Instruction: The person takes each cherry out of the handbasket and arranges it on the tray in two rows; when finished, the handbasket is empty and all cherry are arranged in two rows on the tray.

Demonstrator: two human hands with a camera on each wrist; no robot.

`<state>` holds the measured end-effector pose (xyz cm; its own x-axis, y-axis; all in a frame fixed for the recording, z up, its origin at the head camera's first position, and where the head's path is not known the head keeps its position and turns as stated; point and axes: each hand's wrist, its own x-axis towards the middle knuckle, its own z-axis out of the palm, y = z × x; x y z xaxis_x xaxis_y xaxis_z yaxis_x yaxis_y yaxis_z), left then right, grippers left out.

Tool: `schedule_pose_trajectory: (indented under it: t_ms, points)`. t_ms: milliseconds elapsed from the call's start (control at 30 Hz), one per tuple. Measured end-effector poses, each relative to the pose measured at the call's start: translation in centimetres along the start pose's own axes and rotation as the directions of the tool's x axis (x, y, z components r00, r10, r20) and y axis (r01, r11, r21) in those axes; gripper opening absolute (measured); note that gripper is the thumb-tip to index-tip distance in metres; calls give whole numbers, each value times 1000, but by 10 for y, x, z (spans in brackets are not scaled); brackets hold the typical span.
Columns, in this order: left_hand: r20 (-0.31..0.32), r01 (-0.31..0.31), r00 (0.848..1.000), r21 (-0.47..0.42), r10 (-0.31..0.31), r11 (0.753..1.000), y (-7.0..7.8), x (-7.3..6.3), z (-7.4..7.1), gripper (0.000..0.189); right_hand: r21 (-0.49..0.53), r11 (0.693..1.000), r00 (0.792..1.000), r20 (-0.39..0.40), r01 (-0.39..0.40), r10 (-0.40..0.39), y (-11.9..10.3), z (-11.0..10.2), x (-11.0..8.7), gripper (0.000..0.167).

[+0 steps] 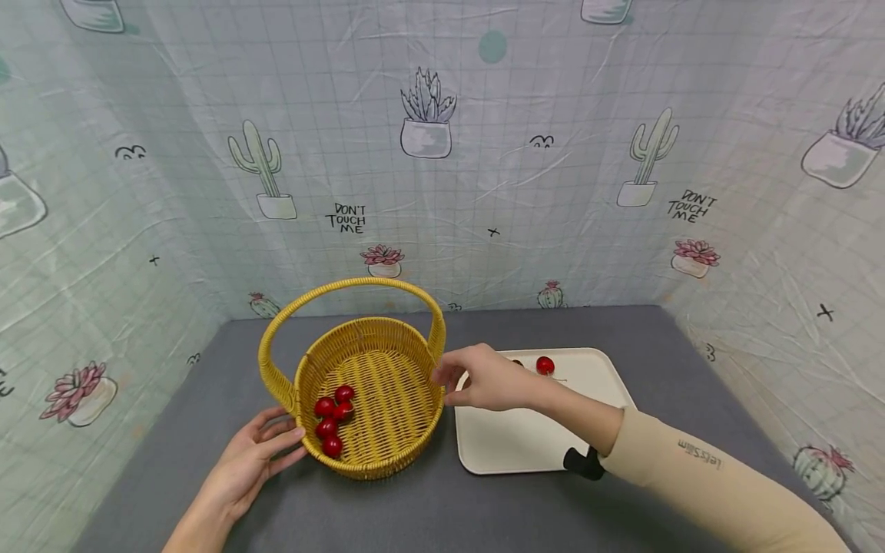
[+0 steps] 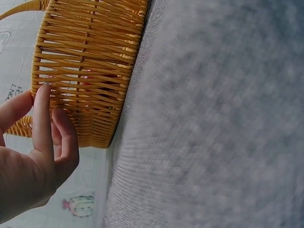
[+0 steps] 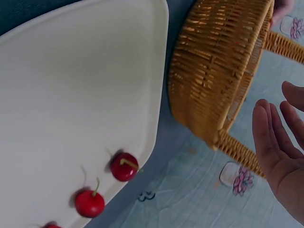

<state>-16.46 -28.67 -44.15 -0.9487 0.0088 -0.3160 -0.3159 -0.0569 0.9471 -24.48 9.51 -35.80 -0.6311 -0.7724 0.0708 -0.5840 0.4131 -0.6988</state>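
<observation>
A yellow woven basket [image 1: 376,466] with a tall handle stands on the grey table, holding several red cherries [image 1: 328,428] along its left side. My left hand [image 1: 247,459] touches the basket's left rim and outer wall with its fingertips; the left wrist view shows one finger straight against the weave [image 2: 85,52]. At the basket's right rim is my right hand [image 1: 487,378], fingers loosely bent. Nothing shows between its parted thumb and fingers [image 3: 262,133] in the right wrist view. Two cherries [image 3: 124,166] with stems and part of a third lie in the white tray.
The shallow white tray [image 1: 512,453] lies right of the basket, beneath my right forearm. A patterned cloth [image 1: 494,261] hangs behind the table [image 1: 415,522] and along both sides. A black strap [image 1: 584,463] shows at my right wrist, beside a beige sleeve.
</observation>
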Motion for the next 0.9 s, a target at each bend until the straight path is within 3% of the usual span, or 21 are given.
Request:
schedule_pose_trajectory:
  t_ms: [567, 900]
  points:
    - [19, 16, 1000, -8, -16, 1000, 2, 2, -2, 80, -82, 988, 987, 100, 130, -122, -12, 38, 46, 23]
    - [27, 19, 999, -19, -18, 1000, 1, 2, -4, 81, -106, 989, 984, 156, 103, -86, -5, 60, 72, 23]
